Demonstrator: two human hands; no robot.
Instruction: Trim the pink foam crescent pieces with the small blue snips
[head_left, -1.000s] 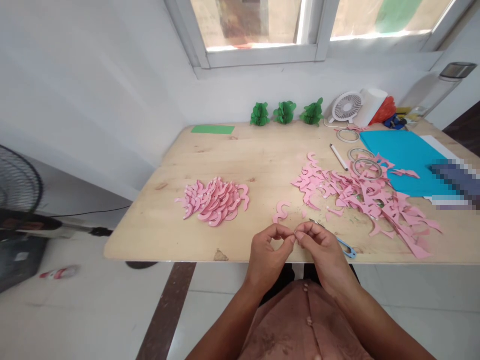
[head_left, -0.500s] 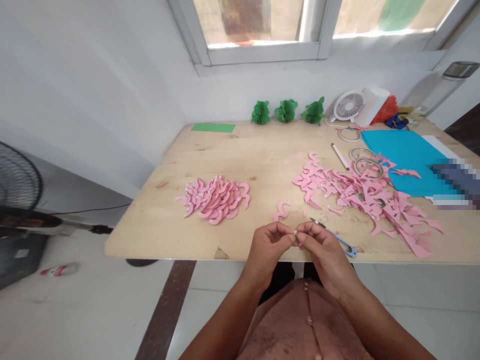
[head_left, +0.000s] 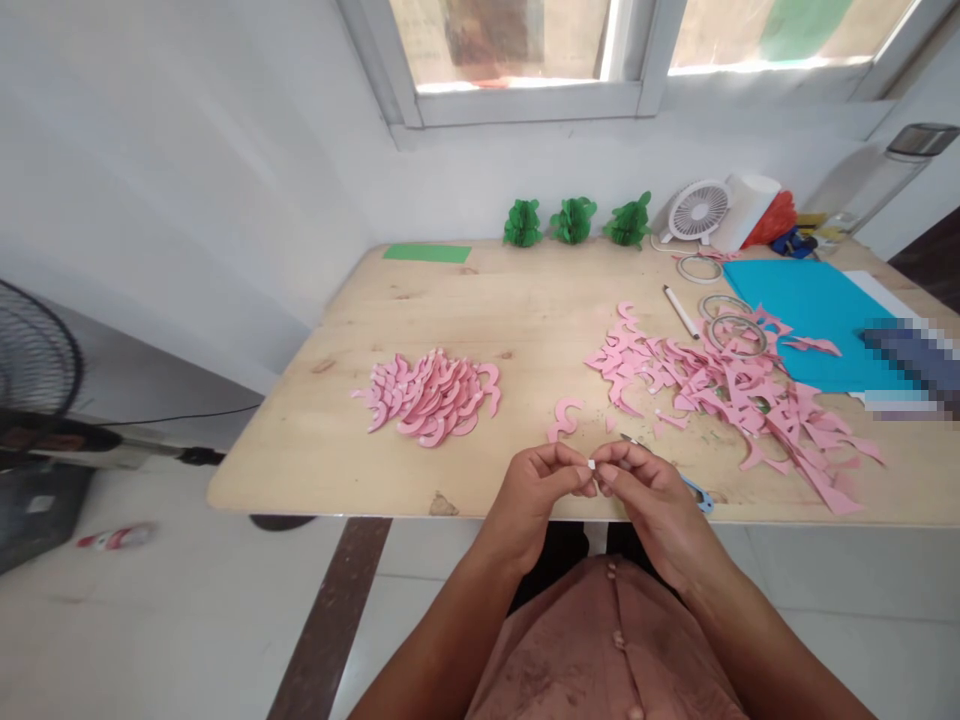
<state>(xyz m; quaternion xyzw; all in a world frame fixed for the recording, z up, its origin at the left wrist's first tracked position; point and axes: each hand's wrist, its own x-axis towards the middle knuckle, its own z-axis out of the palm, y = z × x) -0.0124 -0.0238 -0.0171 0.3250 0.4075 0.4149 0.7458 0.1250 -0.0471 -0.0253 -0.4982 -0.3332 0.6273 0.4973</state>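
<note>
Close to the table's front edge, my left hand (head_left: 534,492) and my right hand (head_left: 646,492) meet with thumbs and fingers pinched together. A tiny white piece (head_left: 591,464), perhaps a bit of tape, shows between the fingertips of both. Just beyond them lie a few curved pink paper cutouts (head_left: 568,415). Snips with a blue handle (head_left: 702,496) lie partly hidden under my right hand. To the left is a heaped pile of similar pink cutouts (head_left: 439,400), several bearing small white patches.
Pink paper scraps (head_left: 724,385) spread over the right side, with tape rolls (head_left: 737,336) and a white pen (head_left: 681,312) nearby. Blue sheets (head_left: 817,290) lie behind. Along the wall stand green paper shapes (head_left: 574,221) and a small white fan (head_left: 698,212). A green strip (head_left: 427,254) lies back left.
My fingertips have shifted slightly and the white piece shows a little more between them. My right hand now covers more of the snips.
</note>
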